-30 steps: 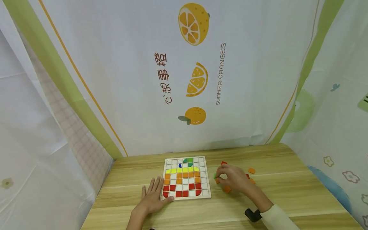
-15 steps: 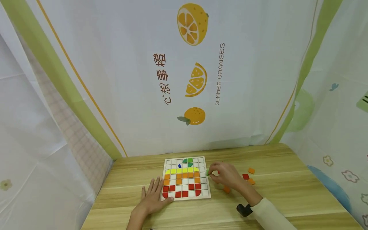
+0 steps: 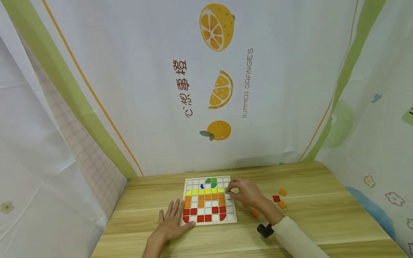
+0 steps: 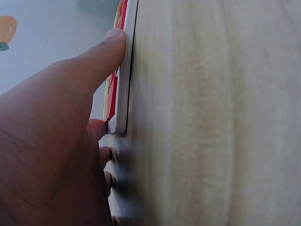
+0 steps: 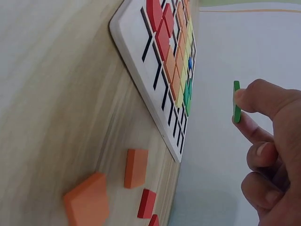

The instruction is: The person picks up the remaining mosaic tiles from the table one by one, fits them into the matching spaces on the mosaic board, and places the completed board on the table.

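A white gridded puzzle board (image 3: pixel 231 209) lies on the table, partly filled with red, orange, yellow, green and blue tiles. My left hand (image 3: pixel 171 223) rests flat at its lower left corner, fingers spread along the left side. In the left wrist view the thumb (image 4: pixel 106 54) lies along the board's edge. Between thumb and index finger my right hand (image 3: pixel 247 191) pinches a green tile (image 5: pixel 236 101), held over the board's right side. The right wrist view shows the tile edge-on, above the board's surface, with the other fingers curled.
Loose tiles lie right of the board: an orange tile (image 3: pixel 255 213) near the right forearm, a red tile (image 3: pixel 276 198) and orange tiles (image 3: pixel 282 192) farther right. A white curtain (image 3: pixel 148 107) with printed oranges hangs behind the wooden table (image 3: pixel 316 215).
My right hand has moved left from the loose tiles to the board's right side, carrying the green tile. The left hand stays in place on the board's corner.
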Demonstrator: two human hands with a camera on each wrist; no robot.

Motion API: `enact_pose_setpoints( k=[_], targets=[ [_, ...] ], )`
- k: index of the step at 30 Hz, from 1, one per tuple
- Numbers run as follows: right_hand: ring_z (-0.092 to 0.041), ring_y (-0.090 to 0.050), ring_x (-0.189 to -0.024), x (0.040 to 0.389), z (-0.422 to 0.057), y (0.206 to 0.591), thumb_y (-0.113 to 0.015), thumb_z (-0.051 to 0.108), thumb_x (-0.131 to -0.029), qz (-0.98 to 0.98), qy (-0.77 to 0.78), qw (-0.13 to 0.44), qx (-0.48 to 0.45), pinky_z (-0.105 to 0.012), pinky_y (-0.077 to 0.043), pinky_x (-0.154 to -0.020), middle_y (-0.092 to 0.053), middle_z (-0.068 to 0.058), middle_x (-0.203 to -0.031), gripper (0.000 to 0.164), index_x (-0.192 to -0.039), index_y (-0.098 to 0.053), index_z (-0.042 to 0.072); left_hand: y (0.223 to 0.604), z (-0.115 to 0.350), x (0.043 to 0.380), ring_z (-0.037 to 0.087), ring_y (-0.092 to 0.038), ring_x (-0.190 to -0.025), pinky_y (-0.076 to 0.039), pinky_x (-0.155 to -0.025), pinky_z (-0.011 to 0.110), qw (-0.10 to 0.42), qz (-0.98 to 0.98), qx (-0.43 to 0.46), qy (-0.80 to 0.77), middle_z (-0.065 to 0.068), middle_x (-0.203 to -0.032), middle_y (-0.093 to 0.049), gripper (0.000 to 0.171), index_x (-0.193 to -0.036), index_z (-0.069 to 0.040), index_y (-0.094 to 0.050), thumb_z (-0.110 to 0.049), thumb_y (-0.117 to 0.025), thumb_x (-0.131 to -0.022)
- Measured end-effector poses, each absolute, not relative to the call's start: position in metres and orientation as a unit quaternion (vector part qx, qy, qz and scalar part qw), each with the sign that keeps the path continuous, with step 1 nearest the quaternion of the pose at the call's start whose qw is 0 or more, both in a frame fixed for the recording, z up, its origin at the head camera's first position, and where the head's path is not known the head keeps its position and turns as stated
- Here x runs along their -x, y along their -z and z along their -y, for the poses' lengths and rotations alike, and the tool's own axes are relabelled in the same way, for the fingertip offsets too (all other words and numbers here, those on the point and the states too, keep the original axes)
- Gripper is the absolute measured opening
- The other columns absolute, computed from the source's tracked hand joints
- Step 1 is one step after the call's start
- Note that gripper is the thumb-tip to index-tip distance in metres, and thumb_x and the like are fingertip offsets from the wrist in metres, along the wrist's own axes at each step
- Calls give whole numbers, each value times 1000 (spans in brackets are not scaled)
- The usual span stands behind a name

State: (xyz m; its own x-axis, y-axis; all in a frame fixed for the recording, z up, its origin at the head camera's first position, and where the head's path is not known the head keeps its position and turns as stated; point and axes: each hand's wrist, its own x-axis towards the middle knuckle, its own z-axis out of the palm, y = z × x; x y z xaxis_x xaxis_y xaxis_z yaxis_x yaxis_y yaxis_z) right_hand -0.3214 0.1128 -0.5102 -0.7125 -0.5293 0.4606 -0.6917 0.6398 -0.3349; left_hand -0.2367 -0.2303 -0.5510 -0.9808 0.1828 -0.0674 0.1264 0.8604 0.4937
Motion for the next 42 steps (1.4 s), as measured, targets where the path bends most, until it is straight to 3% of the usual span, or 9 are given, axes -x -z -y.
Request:
enact_pose_setpoints(
  k=[7, 13, 22, 34, 42],
  targets=[
    [-20, -71, -79, 328, -102, 507, -84, 13, -91, 895, -248, 146, -340, -16, -37, -52, -75, 4, -103, 5, -92, -84, 18, 557, 231, 241, 45, -6, -166, 6, -127, 76, 63, -969, -69, -228, 15, -179, -16, 108, -170, -12, -25, -78, -60, -92],
    [-20, -72, -82, 334, -94, 505, -85, 12, -90, 893, -248, 149, -345, -16, -43, -56, -76, 3, -103, 6, -92, -84, 18, 543, 228, 237, 47, -8, -165, 4, -125, 79, 77, -969, -65, -224, 18, -178, -18, 105, -170, -10, -26, -72, -63, -95],
    [-13, -70, -78, 342, -83, 504, -85, 14, -92, 898, -235, 139, -346, -17, -44, -56, -77, 2, -108, 5, -95, -85, 18, 561, 232, 244, 45, -8, -166, 4, -126, 77, 62, -968, -67, -232, 16, -179, -18, 110, -170, -11, -28, -80, -61, -91],
    [-14, -72, -91, 347, -67, 504, -83, 19, -94, 908, -222, 127, -332, -24, -57, -71, -78, 4, -107, 4, -97, -86, 19, 553, 231, 238, 47, -6, -165, 8, -125, 79, 63, -964, -71, -247, 19, -178, -17, 106, -170, -10, -27, -75, -62, -93],
    [-15, -72, -88, 352, -61, 501, -81, 19, -96, 912, -228, 114, -320, -24, -57, -69, -78, 1, -111, 6, -99, -85, 17, 550, 230, 238, 48, -6, -165, 8, -125, 79, 70, -965, -71, -241, 19, -179, -16, 106, -170, -10, -25, -75, -62, -94]
  ],
)
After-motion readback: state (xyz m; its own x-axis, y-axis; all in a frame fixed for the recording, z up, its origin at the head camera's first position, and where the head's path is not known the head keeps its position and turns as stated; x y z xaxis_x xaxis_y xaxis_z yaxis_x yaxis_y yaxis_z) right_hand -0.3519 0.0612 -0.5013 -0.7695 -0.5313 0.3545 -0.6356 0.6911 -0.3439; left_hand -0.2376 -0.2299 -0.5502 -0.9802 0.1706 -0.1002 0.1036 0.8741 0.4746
